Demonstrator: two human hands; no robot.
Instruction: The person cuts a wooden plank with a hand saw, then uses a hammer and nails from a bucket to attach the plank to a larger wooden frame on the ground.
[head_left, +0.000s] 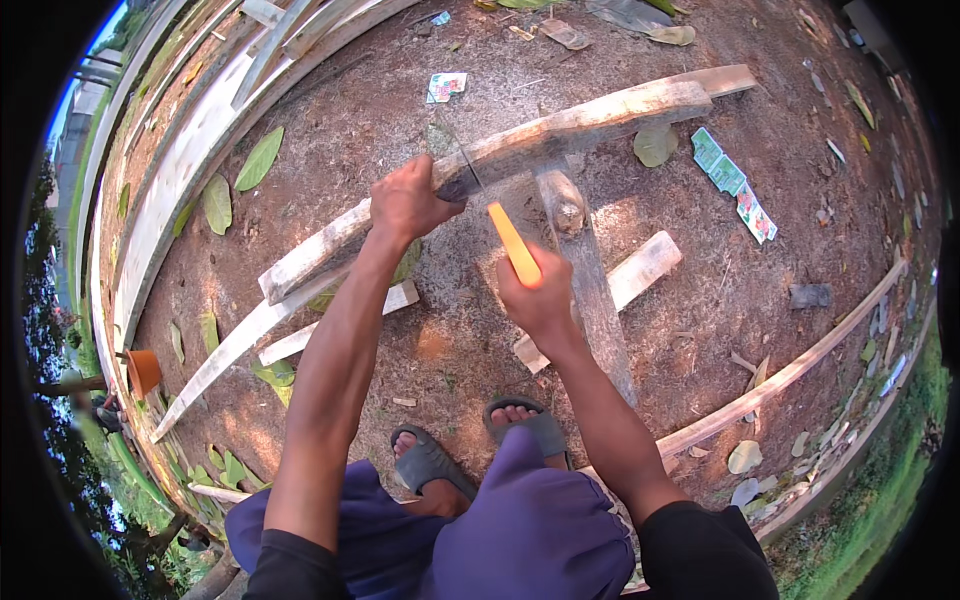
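View from above of a person crouched on bare soil. The left hand [405,205] is clamped over the edge of a weathered wooden plank [560,128], which runs diagonally from lower left to upper right and rests across an upright post [585,270]. The right hand [540,295] is closed around the orange handle [513,243] of a saw whose thin blade [462,160] meets the plank just beside the left thumb. Grey sandals [430,462] stand below; offcuts, dry leaves and printed wrappers [735,185] lie scattered around

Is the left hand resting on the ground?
No, the left hand grips the long weathered plank, raised above the dirt.
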